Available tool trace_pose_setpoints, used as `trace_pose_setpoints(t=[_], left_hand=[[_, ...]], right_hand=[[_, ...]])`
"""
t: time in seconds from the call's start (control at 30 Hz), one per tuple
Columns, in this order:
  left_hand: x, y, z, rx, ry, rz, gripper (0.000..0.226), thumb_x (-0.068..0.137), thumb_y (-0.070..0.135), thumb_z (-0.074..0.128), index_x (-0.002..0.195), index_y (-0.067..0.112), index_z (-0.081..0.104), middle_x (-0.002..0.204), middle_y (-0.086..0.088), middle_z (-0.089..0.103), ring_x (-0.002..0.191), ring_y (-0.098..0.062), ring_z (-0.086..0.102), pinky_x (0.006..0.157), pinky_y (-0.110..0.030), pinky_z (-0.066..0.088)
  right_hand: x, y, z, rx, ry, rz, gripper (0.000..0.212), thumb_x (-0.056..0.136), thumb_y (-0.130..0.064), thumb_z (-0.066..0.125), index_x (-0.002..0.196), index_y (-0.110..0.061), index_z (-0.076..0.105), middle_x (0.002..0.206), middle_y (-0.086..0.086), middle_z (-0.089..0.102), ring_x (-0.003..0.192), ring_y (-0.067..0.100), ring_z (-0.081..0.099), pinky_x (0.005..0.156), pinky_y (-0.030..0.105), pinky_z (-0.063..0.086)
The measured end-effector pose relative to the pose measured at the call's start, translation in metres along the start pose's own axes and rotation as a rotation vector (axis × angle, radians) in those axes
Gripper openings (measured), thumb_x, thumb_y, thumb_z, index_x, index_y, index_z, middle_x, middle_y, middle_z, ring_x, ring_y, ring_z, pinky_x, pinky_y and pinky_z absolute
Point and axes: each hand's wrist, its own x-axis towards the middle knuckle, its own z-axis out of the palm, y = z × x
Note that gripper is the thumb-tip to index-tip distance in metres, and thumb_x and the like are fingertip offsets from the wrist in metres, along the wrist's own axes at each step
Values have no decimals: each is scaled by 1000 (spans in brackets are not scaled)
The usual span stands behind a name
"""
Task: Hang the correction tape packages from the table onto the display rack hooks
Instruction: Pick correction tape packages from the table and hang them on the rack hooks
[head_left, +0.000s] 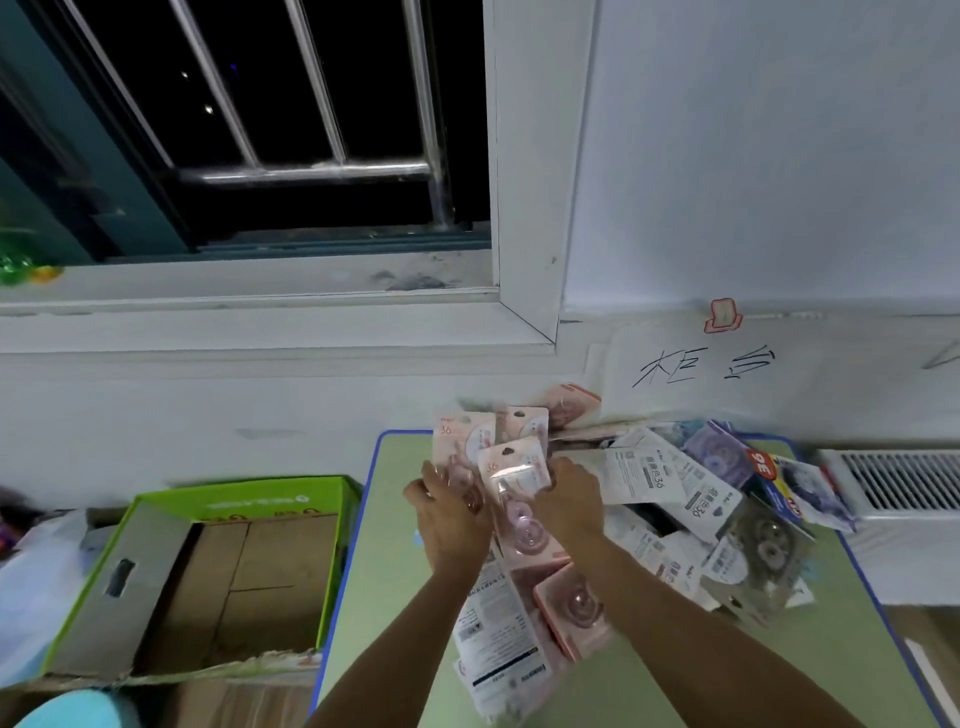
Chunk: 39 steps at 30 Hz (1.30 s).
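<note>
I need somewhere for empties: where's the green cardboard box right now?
In the head view, the green cardboard box sits open at lower left, beside the left edge of the green table, below the window sill.

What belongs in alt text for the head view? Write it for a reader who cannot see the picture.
Two bare hands, left hand and right hand, hold up a fan of pink correction tape packages over a green table strewn with more packages. An open cardboard box sits left of the table, under a barred window. No display rack is visible.
</note>
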Motion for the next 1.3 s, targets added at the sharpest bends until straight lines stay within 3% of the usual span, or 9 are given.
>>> trace_pose_setpoints(t=[0.03, 0.13, 0.27, 0.4, 0.73, 0.9, 1.03, 1.17, 1.3], left_hand=[[0, 0, -2, -24, 3, 26, 86, 71, 13, 80, 140, 1, 29, 124, -19, 34, 98, -38, 53, 82, -42, 52], [0, 5, -12, -109, -21, 75, 91, 68, 11, 80, 142, 6, 28, 126, -16, 34, 100, -38, 56, 81, -42, 53], [-8, 24, -23, -190, 7, 165, 96, 71, 14, 80, 148, 8, 23, 131, -14, 40, 114, -36, 52, 87, -41, 48], [-21, 46, -29, -238, 43, 292, 96, 69, 11, 82, 147, 4, 26, 128, -20, 44, 113, -39, 52, 89, -43, 46], [-101, 93, 3, -193, -327, 469, 103, 71, 21, 80, 150, 13, 16, 138, -14, 35, 119, -35, 48, 89, -40, 46], [-197, 121, 37, -222, -518, 653, 96, 72, 31, 81, 146, 8, 25, 132, -16, 40, 116, -34, 47, 88, -40, 45], [-300, 130, 55, -243, -711, 732, 99, 66, 17, 84, 146, 7, 27, 131, -18, 42, 119, -33, 46, 94, -37, 41], [-406, 126, 63, -252, -886, 753, 94, 71, 20, 82, 147, 7, 29, 132, -17, 43, 121, -31, 45, 95, -30, 38], [-522, 122, 65, -224, -989, 899, 78, 79, 28, 75, 144, 11, 34, 136, -11, 47, 120, -29, 51, 92, -26, 40]], right_hand=[[-2, -3, -5, 57, 6, 2, 10, 84, -7, 56, 89, -15, 59, 88, 0, 61, 89, 20, 55, 65, 12, 43], [-8, -5, -17, 250, 51, 12, 31, 85, -6, 56, 58, -19, 47, 59, -9, 49, 67, 17, 50, 49, 10, 35], [-26, 0, -32, 599, 162, 77, 9, 87, -9, 58, 81, -8, 65, 72, 2, 60, 65, 16, 51, 65, 26, 37], [-47, 5, -47, 855, 310, 142, 16, 87, -7, 59, 72, -8, 55, 65, 4, 50, 58, 12, 42, 57, 25, 34], [-129, 81, -105, 976, 566, 242, 14, 92, -13, 55, 88, -4, 65, 75, 7, 67, 59, 12, 66, 47, 23, 51], [-204, 160, -139, 982, 864, 388, 14, 90, -12, 57, 78, -10, 65, 64, 2, 60, 55, 11, 52, 49, 21, 44], [-292, 231, -161, 1046, 1031, 506, 27, 87, -4, 54, 62, -13, 58, 52, 0, 54, 47, 10, 48, 45, 17, 39], [-389, 291, -175, 1141, 1124, 600, 16, 89, -6, 52, 76, -6, 61, 64, 8, 62, 58, 21, 57, 59, 33, 48], [-503, 345, -185, 1110, 1325, 725, 17, 89, -13, 55, 73, -10, 61, 67, 5, 65, 57, 18, 60, 55, 28, 50]])
